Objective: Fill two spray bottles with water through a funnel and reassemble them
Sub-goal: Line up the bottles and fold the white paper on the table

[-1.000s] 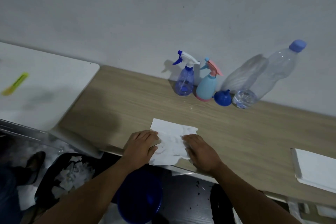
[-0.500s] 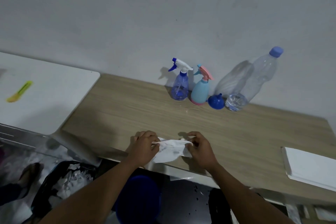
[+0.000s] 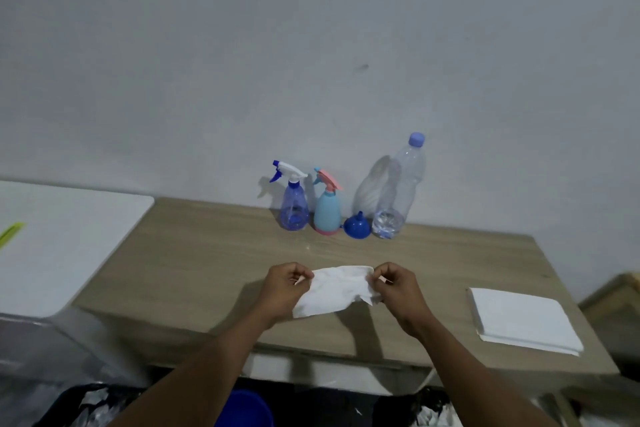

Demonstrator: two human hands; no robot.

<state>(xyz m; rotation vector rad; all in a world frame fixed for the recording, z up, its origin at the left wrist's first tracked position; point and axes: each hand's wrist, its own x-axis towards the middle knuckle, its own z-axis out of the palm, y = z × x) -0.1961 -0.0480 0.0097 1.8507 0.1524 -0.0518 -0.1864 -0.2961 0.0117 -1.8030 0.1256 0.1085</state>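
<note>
- Left hand and right hand each pinch one end of a crumpled white tissue, fingers curled. The tissue is stretched between them just above the near part of the table, lower centre of frame.
- Step, as a guess: wiping or tidying, not filling. No hand is on any bottle.
- Clear blue spray bottle and light blue spray bottle stand side by side at the wall, centre of frame, with their trigger heads on.
- Both are upright with a vertical long axis, nozzles pointing frame-left.
- Blue funnel sits just right of them, wide mouth down and spout up.
- Capped water bottle stands upright right of the funnel, with a little water at the bottom.
- Spray bottle fill levels: cannot tell.
- Next, probably: put the tissue down to free both hands, then reach to the back row.
- White paper stack lies at right of the table.
</note>
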